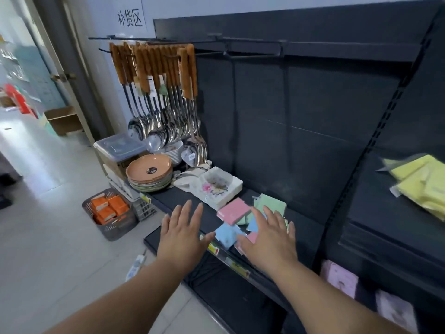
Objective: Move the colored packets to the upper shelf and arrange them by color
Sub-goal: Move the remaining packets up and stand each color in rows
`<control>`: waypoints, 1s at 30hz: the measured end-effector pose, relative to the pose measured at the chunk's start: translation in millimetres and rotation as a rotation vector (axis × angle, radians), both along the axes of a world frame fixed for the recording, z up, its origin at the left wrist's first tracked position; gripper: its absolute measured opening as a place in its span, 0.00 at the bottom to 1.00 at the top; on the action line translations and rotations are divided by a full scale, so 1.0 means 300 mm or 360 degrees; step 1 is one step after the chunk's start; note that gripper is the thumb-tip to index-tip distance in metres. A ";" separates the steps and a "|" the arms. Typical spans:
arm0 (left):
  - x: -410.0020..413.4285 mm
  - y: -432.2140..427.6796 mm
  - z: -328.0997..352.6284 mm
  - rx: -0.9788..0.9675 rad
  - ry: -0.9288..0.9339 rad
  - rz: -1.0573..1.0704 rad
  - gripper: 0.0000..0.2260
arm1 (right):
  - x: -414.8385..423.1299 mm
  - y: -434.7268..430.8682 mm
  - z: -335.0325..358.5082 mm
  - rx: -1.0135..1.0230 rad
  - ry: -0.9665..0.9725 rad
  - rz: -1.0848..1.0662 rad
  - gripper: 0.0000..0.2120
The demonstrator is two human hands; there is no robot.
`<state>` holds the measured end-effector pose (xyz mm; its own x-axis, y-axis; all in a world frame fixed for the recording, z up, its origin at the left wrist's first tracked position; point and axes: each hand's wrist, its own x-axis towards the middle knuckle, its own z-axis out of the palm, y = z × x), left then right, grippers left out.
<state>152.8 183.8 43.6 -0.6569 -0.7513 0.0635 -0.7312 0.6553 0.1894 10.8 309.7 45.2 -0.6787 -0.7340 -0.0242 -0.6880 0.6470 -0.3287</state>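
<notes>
On the dark shelf [166, 201], near its front edge & right of centre, lies a loose jumble of colored pkts. A pink pkt [233, 211] sits on top at the far left of the heap, a green pkt [271, 204] far right, and a blue pkt [226, 235] right at the front lip, w/ more blue & pink bits showing underneath.

The left hand [183, 233] hovers flat over bare shelf just left of the heap, fingers straight & spread, holding nothing. The right hand [270, 239] is likewise flat & spread, over the near right part of the heap; can't tell if it touches the pkts. Hands are apart, w/ the near end of the heap between them.

Step in hand, as I read it, is gathering pkts for the lift. Imo don't scoop the whole jumble: pkts overlap at odd angles, so a mixed grab would prob. spill off the front. Take one color at a time, pink first since it's on top, squaring each lot between both palms. Secure the blue pkt early, given the lip. Mind the floral dish stack [216, 186] just beyond the pink pkt.

Which shelf counts as upper isn't clear. The higher shelf [375, 189] at right w/ yellow pkts [419, 182] is my guess.
</notes>
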 end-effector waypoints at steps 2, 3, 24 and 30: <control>-0.055 -0.030 -0.052 0.0026 -0.0046 0.0013 0.33 | -0.072 -0.013 -0.052 0.0059 -0.0016 -0.0007 0.36; -0.081 -0.042 -0.077 0.0043 -0.0076 0.0021 0.33 | -0.106 -0.015 -0.080 0.0096 -0.0025 -0.0008 0.36; -0.526 -0.305 -0.512 0.0302 -0.0400 -0.0462 0.32 | -0.314 -0.095 -0.534 0.0405 -0.0472 -0.0258 0.38; -0.599 -0.388 -0.591 0.0507 -0.0396 -0.0601 0.31 | -0.283 -0.144 -0.580 0.0476 -0.0431 -0.0360 0.45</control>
<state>-26.9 67.4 -133.8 -0.8506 -0.4170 -0.3202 -0.5043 0.8194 0.2725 -74.1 266.5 -128.8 -0.7610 -0.5022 -0.4108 -0.4338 0.8646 -0.2534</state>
